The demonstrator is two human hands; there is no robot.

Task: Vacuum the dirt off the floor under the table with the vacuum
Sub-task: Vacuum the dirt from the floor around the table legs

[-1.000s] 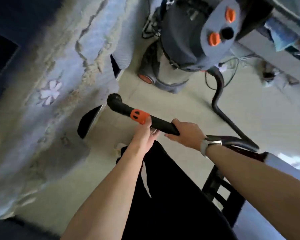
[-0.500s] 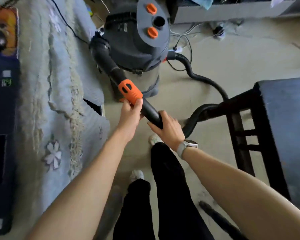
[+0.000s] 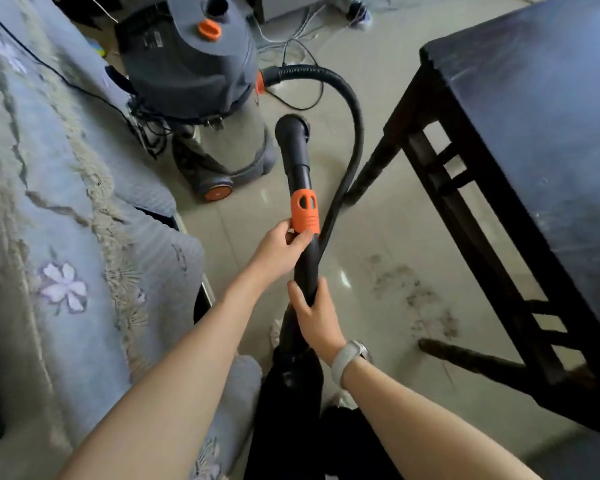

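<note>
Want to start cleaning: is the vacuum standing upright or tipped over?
Upright: the vacuum stands on its wheels, lid on top.

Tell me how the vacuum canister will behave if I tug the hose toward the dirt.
The vacuum canister will probably roll along: an orange wheel shows at its base. The ribbed hose already curves, so expect slack first. The canister is tall, so a sideways pull might tip it.

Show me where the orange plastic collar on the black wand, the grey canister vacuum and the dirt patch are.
orange plastic collar (image 3: 304, 212): head view, slotted front face.
grey canister vacuum (image 3: 191, 64): head view, dark upper body.
dirt patch (image 3: 417, 296): head view, middle of smear.
</note>
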